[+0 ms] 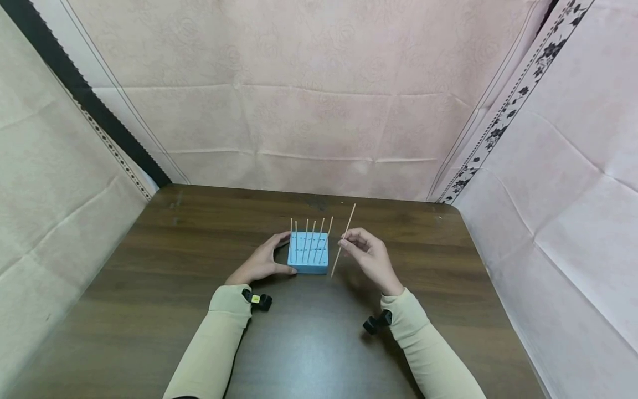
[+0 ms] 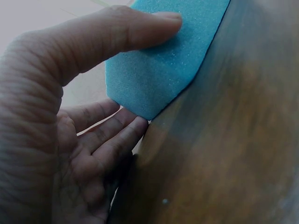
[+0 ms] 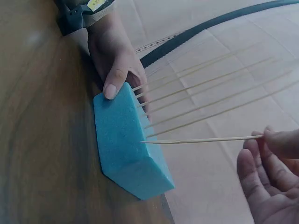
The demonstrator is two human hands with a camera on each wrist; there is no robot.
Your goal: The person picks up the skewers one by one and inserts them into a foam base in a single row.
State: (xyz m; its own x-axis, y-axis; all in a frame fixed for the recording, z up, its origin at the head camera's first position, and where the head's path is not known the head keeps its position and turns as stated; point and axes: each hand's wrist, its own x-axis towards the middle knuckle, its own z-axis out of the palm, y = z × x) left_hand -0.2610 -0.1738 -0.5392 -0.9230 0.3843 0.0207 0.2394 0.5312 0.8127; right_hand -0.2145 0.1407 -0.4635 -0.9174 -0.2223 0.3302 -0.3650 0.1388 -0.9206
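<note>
A light blue foam block [image 1: 308, 270] rests on the table, several thin wooden skewers [image 1: 291, 225] standing in a row out of its top. My left hand [image 1: 263, 260] grips the block at its left end; the thumb lies on the near face and the other fingers go round the far side, partly hidden in the head view. To the right of the block, my right hand [image 1: 369, 256] pinches one more skewer [image 3: 201, 140] between thumb and fingertips. It slants, lower end down beside the block. Whether its tip touches the foam, I cannot tell.
The brown wooden table [image 1: 209, 221] spreads around the block. Pale patterned cloth [image 1: 309, 122] hangs behind it and on both sides. A small black device is strapped at each sleeve's cuff.
</note>
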